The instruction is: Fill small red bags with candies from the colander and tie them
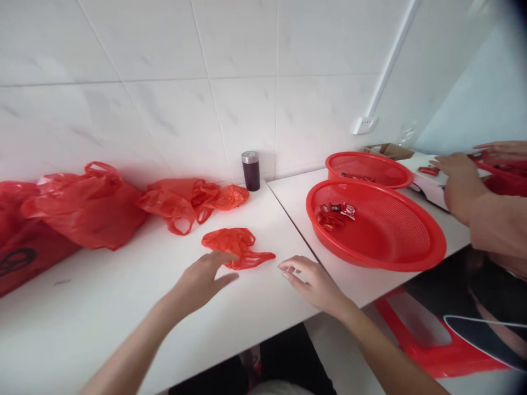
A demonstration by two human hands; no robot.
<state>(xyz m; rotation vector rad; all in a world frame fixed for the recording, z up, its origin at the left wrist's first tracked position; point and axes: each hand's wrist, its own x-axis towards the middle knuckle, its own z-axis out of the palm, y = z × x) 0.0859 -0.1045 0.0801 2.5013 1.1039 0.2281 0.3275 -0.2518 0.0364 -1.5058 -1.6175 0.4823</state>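
Note:
A small red plastic bag (230, 241) lies crumpled on the white table, its handles pointing right. My left hand (206, 280) is at the bag's near edge, thumb and fingers apart; whether the fingertips touch the plastic I cannot tell. To the right of the bag handles, my right hand (308, 280) hovers over the table with its fingers curved and apart, holding nothing. Beyond it stands a large red plastic basket (387, 230) with several small wrapped packets (335, 214) in its left part.
More red bags (99, 208) line the wall at left, beside a dark tumbler (251, 171). A second red basket (370, 164) stands behind the first. At right, a co-worker's hand (453, 164) is over a white scale (428, 178). A red stool (436, 351) is below the table.

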